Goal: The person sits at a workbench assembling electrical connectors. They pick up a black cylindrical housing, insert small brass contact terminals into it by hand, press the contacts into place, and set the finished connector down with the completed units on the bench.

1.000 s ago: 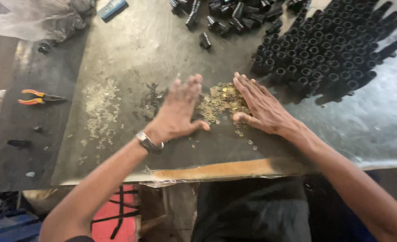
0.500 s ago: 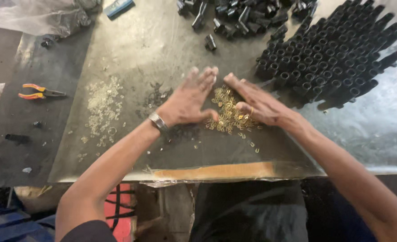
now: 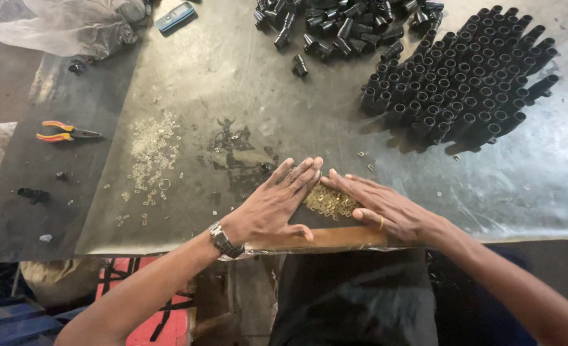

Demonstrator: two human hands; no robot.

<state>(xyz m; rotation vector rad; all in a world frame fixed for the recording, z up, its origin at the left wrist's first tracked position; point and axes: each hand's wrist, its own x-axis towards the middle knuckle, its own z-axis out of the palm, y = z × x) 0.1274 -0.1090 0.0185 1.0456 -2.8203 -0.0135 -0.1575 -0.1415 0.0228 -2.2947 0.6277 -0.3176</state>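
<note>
Right now your left hand [image 3: 272,208] and right hand [image 3: 386,208] lie flat and spread on the metal table [image 3: 233,83], fingertips nearly meeting, cupping a small heap of brass rings [image 3: 329,202] between them near the table's front edge. Neither hand pinches anything. You wear a wristwatch [image 3: 223,240] on the left wrist. Farther back on your right stands a packed cluster of upright black tubes [image 3: 457,83], with loose black fittings [image 3: 335,22] behind. Clear small rings [image 3: 150,150] lie scattered to your left, and orange-handled pliers [image 3: 63,132] rest beyond them.
</note>
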